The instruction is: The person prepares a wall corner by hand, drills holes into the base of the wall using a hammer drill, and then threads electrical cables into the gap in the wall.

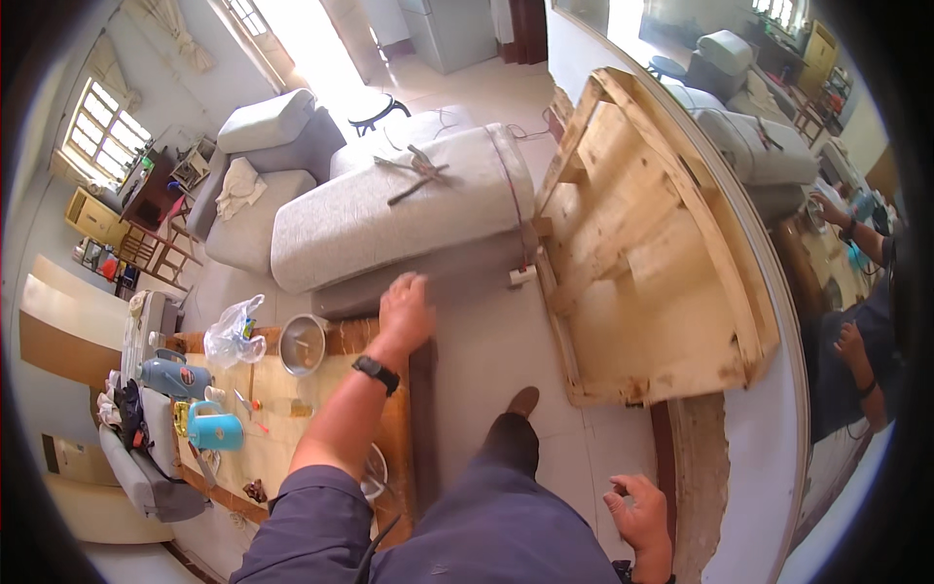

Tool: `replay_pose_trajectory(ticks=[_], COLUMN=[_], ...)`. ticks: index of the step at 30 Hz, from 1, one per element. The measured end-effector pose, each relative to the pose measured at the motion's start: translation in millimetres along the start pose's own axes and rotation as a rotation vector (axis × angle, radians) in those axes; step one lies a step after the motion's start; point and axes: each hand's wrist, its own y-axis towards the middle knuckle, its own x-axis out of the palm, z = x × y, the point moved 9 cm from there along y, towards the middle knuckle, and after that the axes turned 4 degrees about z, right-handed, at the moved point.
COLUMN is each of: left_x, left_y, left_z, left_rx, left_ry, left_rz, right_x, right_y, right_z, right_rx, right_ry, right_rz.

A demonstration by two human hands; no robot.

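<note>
My left hand [407, 313], a dark band on its wrist, reaches out past the edge of the wooden table [341, 394]. Motion smears its fingers, and I cannot make out anything in them. Nearest to it on the table is a metal bowl [303, 346] with something small inside. Low on the right, my right hand [640, 516] hangs beside my leg with fingers loosely bent and thumb apart, holding nothing I can see. Beyond the left hand stands a grey sofa [399, 209] under a pale cover, with several dark sticks [418, 173] lying on top.
A big wooden frame with a plywood panel [662, 263] leans against the mirrored wall on the right. The table bears a turquoise jug [216, 431], a blue-grey flask [175, 378] and a clear plastic bag [233, 333]. A round stool [377, 110] stands behind the sofa.
</note>
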Motion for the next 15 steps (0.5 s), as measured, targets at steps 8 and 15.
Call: replay_pose_trajectory(ticks=[8,15], left_x=[-6,22], left_y=[218,283], left_z=[-22,-23], left_rx=[0.011,0.181], left_ry=[0.268,0.346], left_rz=[-0.121,-0.307], right_x=[33,30], right_y=[149,203], right_z=[-31,-42], right_rx=[0.009,0.114], right_ry=[-0.005,0.003], right_rz=[-0.188,-0.173])
